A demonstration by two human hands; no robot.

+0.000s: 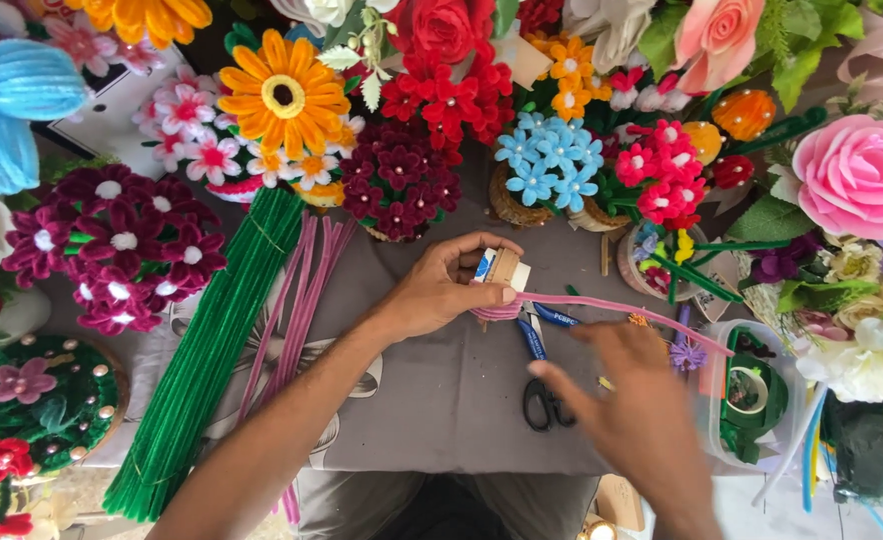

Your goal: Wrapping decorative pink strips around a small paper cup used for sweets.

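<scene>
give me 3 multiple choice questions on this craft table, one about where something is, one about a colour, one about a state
1. Where do the scissors lie?
A. on the grey cloth below the hands
B. inside the plastic tub
C. on top of the green stems

2. What colour is the fuzzy wire being wound?
A. blue
B. pink
C. yellow

3. What is the left hand doing?
A. lying flat and empty
B. holding a small block in its grip
C. holding the scissors

Answers: 1 A, the scissors rest on the cloth between both hands. 2 B, the coil and the strand running right are pink. 3 B, the fingers are closed around the block; the right hand is blurred beside the strand.
</scene>
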